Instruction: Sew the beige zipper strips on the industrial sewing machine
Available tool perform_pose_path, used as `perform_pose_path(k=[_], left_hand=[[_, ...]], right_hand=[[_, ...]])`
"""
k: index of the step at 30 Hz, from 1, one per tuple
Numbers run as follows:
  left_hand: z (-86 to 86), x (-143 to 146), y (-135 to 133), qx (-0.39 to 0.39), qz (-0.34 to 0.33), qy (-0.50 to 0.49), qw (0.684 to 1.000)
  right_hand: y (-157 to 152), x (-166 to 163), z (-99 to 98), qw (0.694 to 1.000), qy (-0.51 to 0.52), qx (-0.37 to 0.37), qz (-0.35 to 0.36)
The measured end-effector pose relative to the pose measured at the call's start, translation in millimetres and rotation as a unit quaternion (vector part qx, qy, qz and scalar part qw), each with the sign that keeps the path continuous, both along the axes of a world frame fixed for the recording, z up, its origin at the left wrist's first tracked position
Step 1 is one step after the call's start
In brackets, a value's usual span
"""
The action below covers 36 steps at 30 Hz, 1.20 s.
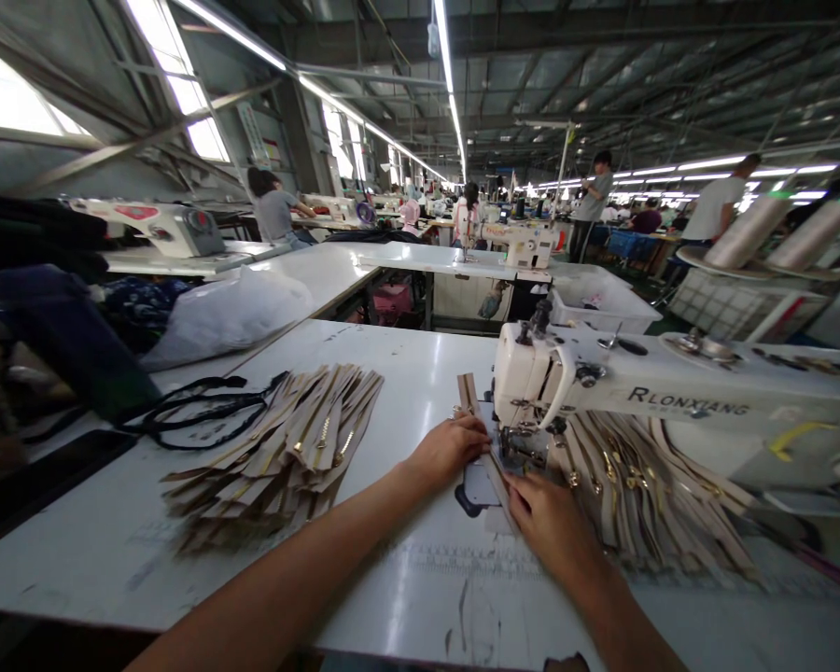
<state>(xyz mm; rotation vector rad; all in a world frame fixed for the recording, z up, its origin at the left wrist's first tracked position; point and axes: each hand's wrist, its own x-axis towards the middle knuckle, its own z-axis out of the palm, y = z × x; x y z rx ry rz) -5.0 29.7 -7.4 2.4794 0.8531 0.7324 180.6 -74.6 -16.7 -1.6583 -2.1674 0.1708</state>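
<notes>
A beige zipper tape (pixel 473 407) runs under the needle of a white sewing machine (pixel 672 383). My left hand (pixel 446 450) rests on the tape just left of the presser foot, fingers pressed flat on it. My right hand (pixel 550 523) lies on the near end of the same tape, fingers pressing it against the white table (pixel 406 373). A fanned stack of beige zippers with gold teeth (pixel 287 448) sits to my left. Another heap of zippers (pixel 644 485) lies under the machine arm on my right.
Black straps (pixel 196 411) and a white plastic bag (pixel 231 313) lie at the left. Thread cones (pixel 777 229) stand at the right. A white bin (pixel 602 303) sits behind the machine. Other people work at more sewing tables (pixel 462 257) farther back.
</notes>
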Motion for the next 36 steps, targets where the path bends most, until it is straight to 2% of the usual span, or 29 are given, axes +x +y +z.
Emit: perform_pose_path(k=[6, 11, 18, 31, 36], left_hand=[[0.4, 14, 22, -0.002, -0.059, -0.018, 0.998], [-4.1, 17, 34, -0.01, -0.101, -0.037, 0.994], [-10.0, 16, 41, 0.021, -0.107, -0.029, 0.994], [-14.9, 18, 48, 0.026, -0.103, -0.024, 0.994], [-15.5, 17, 48, 0.028, -0.096, -0.018, 0.995]], right_hand=[[-2, -16, -4.3, 0.996, -0.042, 0.003, -0.085], [-1, -22, -2.4, 0.992, -0.063, -0.006, -0.112], [2, -24, -0.3, 0.992, -0.055, 0.003, -0.115], [5, -25, 0.0, 0.991, -0.066, 0.006, -0.118], [2, -22, -0.7, 0.993, -0.038, 0.021, -0.114]])
